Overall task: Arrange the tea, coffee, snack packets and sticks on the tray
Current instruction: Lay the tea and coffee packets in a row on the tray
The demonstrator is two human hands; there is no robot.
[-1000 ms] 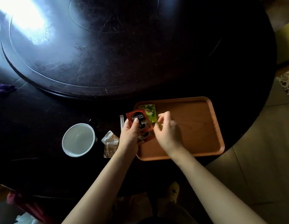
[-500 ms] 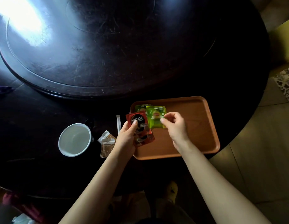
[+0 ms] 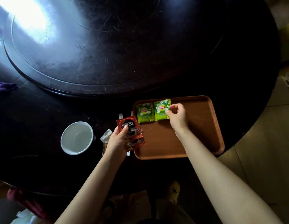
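A brown wooden tray [image 3: 198,126] lies on the dark round table. Two green tea packets lie side by side in its far left corner: the left tea packet [image 3: 144,112] rests free, and the right tea packet [image 3: 161,110] is pinched at its right edge by my right hand [image 3: 177,118]. My left hand [image 3: 118,140] holds red coffee packets [image 3: 130,132] fanned over the tray's left rim. A white stick [image 3: 120,115] and a clear snack packet [image 3: 105,138] lie on the table left of the tray, partly hidden by my left hand.
A white mug [image 3: 77,137] stands left of the snack packet. A large raised turntable [image 3: 108,46] fills the table's far side. The table edge curves past the tray on the right, with tiled floor [image 3: 261,143] beyond. A purple cloth [image 3: 3,86] is at far left.
My right hand drew a green tea packet away from the stack in my left hand and set it down to the right of the other one in the tray's far left corner.
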